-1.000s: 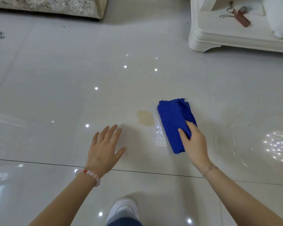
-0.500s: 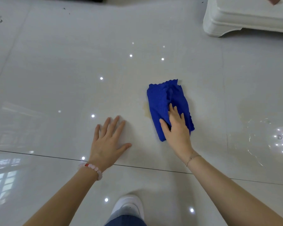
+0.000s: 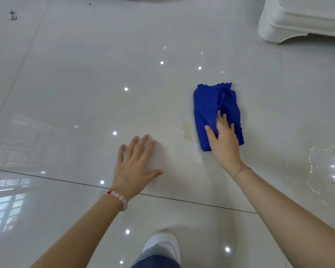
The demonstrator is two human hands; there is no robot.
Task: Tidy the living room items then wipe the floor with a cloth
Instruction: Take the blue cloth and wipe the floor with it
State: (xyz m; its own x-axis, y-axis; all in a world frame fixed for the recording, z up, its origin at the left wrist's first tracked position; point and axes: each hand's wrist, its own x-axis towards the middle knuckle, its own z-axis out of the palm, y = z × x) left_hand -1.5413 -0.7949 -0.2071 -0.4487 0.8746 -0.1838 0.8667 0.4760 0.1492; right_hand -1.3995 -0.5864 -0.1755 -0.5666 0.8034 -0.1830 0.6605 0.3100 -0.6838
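Observation:
A folded blue cloth [image 3: 211,105] lies flat on the glossy pale tile floor [image 3: 85,78]. My right hand [image 3: 223,140] presses down on the cloth's near end, fingers spread over it and thumb at its left edge. Just left of the cloth a pale yellowish stain [image 3: 187,130] marks the tile, with a small wet sheen below it. My left hand [image 3: 135,163] rests flat on the floor, fingers apart, holding nothing, a pink bead bracelet on its wrist.
The white base of a piece of furniture [image 3: 298,22] stands at the top right. A wet patch [image 3: 321,171] glistens on the floor at the right. Small dark debris [image 3: 13,15] lies at the top left. My white shoe [image 3: 161,244] is at the bottom centre.
My right hand slid the cloth left over the yellowish stain, then back right, so the stain shows again, fainter. My left hand stayed planted on the floor.

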